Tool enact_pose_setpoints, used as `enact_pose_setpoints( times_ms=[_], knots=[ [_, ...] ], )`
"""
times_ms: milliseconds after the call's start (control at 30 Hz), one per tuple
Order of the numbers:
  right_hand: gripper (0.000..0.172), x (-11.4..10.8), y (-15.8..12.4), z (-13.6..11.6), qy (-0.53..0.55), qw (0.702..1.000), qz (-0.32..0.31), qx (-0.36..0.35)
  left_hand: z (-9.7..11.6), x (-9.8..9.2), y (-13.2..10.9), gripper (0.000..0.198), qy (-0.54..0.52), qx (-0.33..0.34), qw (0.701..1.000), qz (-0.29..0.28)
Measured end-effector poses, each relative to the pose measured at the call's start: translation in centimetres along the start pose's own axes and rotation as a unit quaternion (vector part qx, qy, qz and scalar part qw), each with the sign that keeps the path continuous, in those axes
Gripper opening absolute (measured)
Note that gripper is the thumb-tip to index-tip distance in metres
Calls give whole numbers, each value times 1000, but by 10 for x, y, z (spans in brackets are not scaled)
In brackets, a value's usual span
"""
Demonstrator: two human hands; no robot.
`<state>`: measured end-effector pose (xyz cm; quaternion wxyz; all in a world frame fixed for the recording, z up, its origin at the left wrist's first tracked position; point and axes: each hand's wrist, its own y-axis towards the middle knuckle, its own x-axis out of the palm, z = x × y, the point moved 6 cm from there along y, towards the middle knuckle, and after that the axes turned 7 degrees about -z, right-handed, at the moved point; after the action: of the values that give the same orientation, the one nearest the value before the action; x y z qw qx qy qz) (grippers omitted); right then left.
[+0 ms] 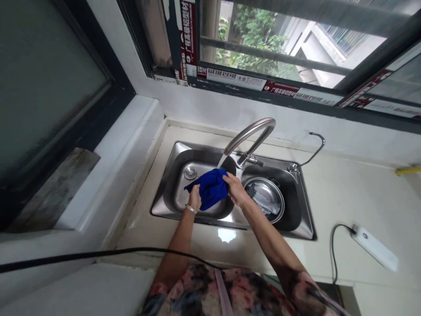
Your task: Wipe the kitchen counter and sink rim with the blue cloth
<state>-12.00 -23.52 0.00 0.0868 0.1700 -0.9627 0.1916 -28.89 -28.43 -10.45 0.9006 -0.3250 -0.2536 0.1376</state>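
A blue cloth (212, 189) is stretched between my two hands over the left basin of the steel sink (160, 206). My left hand (195, 197), with a bracelet at the wrist, grips its lower left edge. Closed on the cloth's right edge is my right hand (235, 188). Water (221, 161) runs from the curved faucet (251, 129) down onto the cloth's upper part. Some of my fingers are hidden behind the fabric.
In the right basin sits a round metal colander (265, 197) with clear plastic in it. A thin second spout (317, 149) rises at the back right. On the counter (348, 193) lies a white device (375, 248) with a black cable (333, 250). Another black cable (131, 250) crosses my left arm.
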Motion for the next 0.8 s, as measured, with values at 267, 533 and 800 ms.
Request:
enact_pose_setpoints(
  times_ms=[267, 533, 800],
  knots=[
    [31, -71, 23, -6, -161, 981, 108, -11, 26, -10, -1, 36, 44, 30, 997, -58],
    [31, -85, 28, -15, -237, 969, 71, -17, 47, -18, 4, 42, 69, 162, 984, -18],
    [47, -75, 33, -18, -174, 983, 35, -50, 58, -19, -1, 58, 19, 155, 988, 11]
  ],
)
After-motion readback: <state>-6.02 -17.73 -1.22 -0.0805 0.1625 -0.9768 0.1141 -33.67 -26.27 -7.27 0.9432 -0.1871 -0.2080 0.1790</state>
